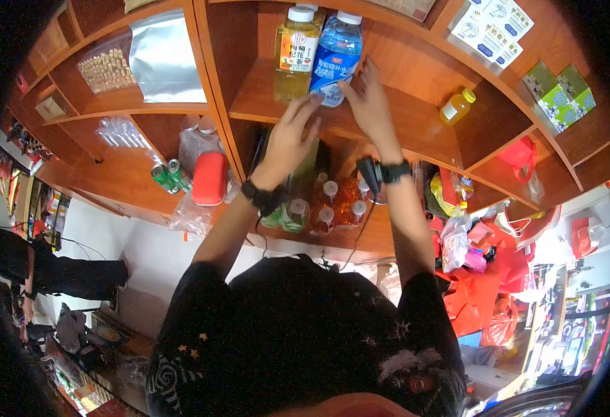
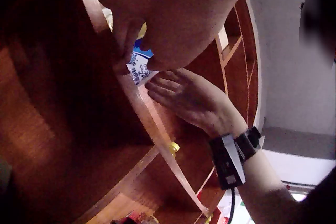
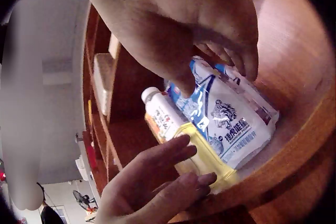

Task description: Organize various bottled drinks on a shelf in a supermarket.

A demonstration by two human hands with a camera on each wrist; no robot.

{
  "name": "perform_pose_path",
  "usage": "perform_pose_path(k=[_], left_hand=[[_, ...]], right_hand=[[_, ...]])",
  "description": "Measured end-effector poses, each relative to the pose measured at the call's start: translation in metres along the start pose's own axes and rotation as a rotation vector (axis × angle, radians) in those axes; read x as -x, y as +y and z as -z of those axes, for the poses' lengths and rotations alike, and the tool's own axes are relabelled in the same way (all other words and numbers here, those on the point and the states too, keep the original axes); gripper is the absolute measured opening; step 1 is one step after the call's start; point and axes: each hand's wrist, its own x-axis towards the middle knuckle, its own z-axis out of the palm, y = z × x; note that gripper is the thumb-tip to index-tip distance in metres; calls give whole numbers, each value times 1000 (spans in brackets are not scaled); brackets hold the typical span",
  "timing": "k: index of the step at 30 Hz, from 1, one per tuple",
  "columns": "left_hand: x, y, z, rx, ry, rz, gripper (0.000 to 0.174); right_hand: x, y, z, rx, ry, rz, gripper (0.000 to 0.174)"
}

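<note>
On the upper shelf stands a wrapped pack of blue drink bottles (image 1: 336,59) with a white tiger label, beside a yellow tea bottle (image 1: 295,55) with a white cap. My right hand (image 1: 372,108) is at the right side of the blue pack, its thumb over the front and its fingers spread along the side. In the right wrist view the thumb overlaps the blue label (image 3: 226,119). Just below the tea bottle's base is my left hand (image 1: 287,142), its fingers extended near the shelf edge. Part of another white-capped bottle shows behind.
A small yellow-capped juice bottle (image 1: 457,106) stands farther right on the same shelf. Orange drink bottles (image 1: 340,205) fill the compartment below. Green cans (image 1: 169,175) and a red case (image 1: 209,178) sit at left. Upright dividers and the shelf's front edge frame the space.
</note>
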Motion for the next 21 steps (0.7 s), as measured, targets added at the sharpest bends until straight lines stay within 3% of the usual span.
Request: perform_pose_path(k=[1, 3, 4, 5, 6, 8, 9, 10, 11, 12, 14, 16, 18, 21], left_hand=[[7, -1, 8, 10, 7, -63, 44], [33, -3, 22, 52, -41, 0, 37], [43, 10, 36, 98, -89, 95, 33], [67, 2, 37, 32, -52, 44, 30], [78, 10, 46, 29, -155, 189, 31], [120, -12, 46, -79, -432, 288, 37], [140, -23, 46, -140, -576, 321, 41], [177, -57, 32, -238, -611, 97, 46], [182, -53, 34, -325, -655, 98, 50], [186, -48, 36, -411, -703, 104, 54], [202, -53, 34, -325, -632, 128, 61], [208, -64, 25, -312, -594, 119, 67], [216, -70, 21, -369, -590, 81, 71], [208, -65, 18, -355, -623, 94, 67]], right_hand=[[20, -13, 7, 106, 63, -13, 68], [61, -41, 26, 118, 11, -61, 53], [85, -51, 33, 113, -68, -170, 44], [114, -42, 35, 60, -184, -280, 40], [134, -59, 40, 185, -316, -310, 40], [209, 17, 28, 389, -549, -220, 38], [224, 24, 22, 517, -657, -159, 36], [242, 30, 12, 410, -650, -190, 36], [260, 37, 2, 302, -641, -222, 37], [283, 47, -10, -44, -512, -333, 39], [291, 51, -14, -195, -436, -413, 46], [294, 54, -16, 95, -510, -388, 55], [295, 57, -23, 178, -505, -388, 64], [297, 65, -27, 371, -454, -170, 70]])
